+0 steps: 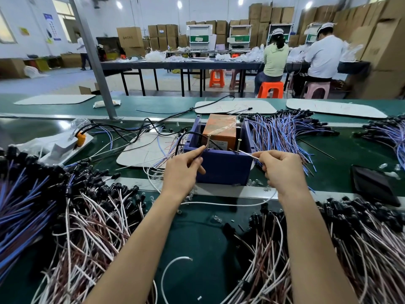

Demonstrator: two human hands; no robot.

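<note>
Thin white insulated wire (pixel 230 204) loops just below the hands — left hand (pixel 184 172) and right hand (pixel 282 170) each pinch an end at the purple plastic box (pixel 223 170) between them. Likely mid-test; heaps of pink-and-white wires (pixel 92 218) beside both forearms await.

Head-worn wide-angle view, facing forward and down, close over workbench (pixel 197 227)
</note>
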